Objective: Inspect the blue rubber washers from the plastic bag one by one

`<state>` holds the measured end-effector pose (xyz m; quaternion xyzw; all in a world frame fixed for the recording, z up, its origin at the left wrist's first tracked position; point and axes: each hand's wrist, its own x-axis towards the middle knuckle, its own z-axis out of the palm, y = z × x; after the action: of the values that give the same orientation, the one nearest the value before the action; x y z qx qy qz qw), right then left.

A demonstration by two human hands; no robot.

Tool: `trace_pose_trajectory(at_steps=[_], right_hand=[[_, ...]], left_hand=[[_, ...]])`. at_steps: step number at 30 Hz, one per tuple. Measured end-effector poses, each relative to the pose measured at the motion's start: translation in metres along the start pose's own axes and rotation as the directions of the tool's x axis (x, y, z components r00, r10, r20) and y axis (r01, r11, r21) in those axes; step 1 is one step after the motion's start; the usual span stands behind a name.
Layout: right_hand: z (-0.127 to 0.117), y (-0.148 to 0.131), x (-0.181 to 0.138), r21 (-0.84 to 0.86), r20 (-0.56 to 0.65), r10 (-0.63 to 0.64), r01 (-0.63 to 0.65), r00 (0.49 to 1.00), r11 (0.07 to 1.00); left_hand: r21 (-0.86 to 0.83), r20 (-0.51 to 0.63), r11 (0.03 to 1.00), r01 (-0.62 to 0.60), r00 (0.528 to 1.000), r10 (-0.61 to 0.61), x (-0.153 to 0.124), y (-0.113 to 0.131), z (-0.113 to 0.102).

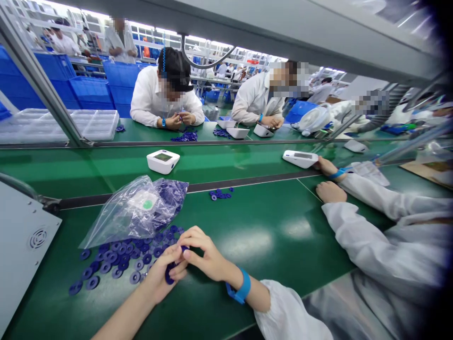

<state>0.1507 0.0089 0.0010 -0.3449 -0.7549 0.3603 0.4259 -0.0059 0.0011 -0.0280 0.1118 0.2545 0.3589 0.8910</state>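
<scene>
My left hand [158, 279] is closed around dark blue rings [169, 275], which show between its curled fingers. Meeting it fingertip to fingertip, my right hand [207, 259] pinches another dark blue ring [184, 249], partly hidden by the fingers. Loose flat blue rings [105, 267] with centre holes lie scattered on the green table beside my left hand. Behind them lies a clear plastic bag [120, 215] with more blue rings inside and a white label with a green dot.
Farther back is a small ring group [220, 194]. A white device with a screen [163, 161] sits on the green belt [219, 163]. At right, a co-worker's hand [327, 167] touches another white device [300, 159]. A grey metal box [24, 255] stands at left.
</scene>
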Motion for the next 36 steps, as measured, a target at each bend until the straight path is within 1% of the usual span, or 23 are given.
trace_pose_trajectory(at_steps=[4, 9, 14, 23, 29, 36], right_hand=[[0.0015, 0.0026, 0.0001, 0.058, -0.041, 0.025, -0.022, 0.999, 0.998], [0.0041, 0.006, 0.0006, 0.124, -0.106, 0.028, -0.015, 0.994, 0.992], [0.0055, 0.0086, -0.0002, 0.179, -0.124, 0.017, 0.006, 0.992, 0.984], [0.0037, 0.0062, -0.0013, 0.235, -0.094, 0.018, 0.005, 0.995, 0.972], [0.0038, 0.0058, -0.0027, 0.252, -0.071, 0.039, -0.02, 0.997, 0.967], [0.0034, 0.0025, -0.0009, 0.262, -0.049, 0.023, -0.01, 0.999, 0.965]], left_hand=[[0.012, 0.061, 1.0, 0.028, 0.998, -0.028, -0.0008, 0.0003, 0.0007], [0.022, 0.166, 0.998, 0.066, 0.984, -0.068, -0.0014, 0.0007, 0.0001], [0.051, 0.171, 0.997, 0.065, 0.983, -0.073, -0.0027, 0.0012, -0.0012], [0.141, 0.204, 0.988, 0.06, 0.975, -0.088, -0.0055, 0.0045, 0.0056], [0.152, 0.235, 0.986, 0.068, 0.967, -0.102, -0.0075, 0.0056, 0.007], [0.171, 0.256, 0.983, 0.063, 0.961, -0.106, -0.0071, 0.0059, 0.0042]])
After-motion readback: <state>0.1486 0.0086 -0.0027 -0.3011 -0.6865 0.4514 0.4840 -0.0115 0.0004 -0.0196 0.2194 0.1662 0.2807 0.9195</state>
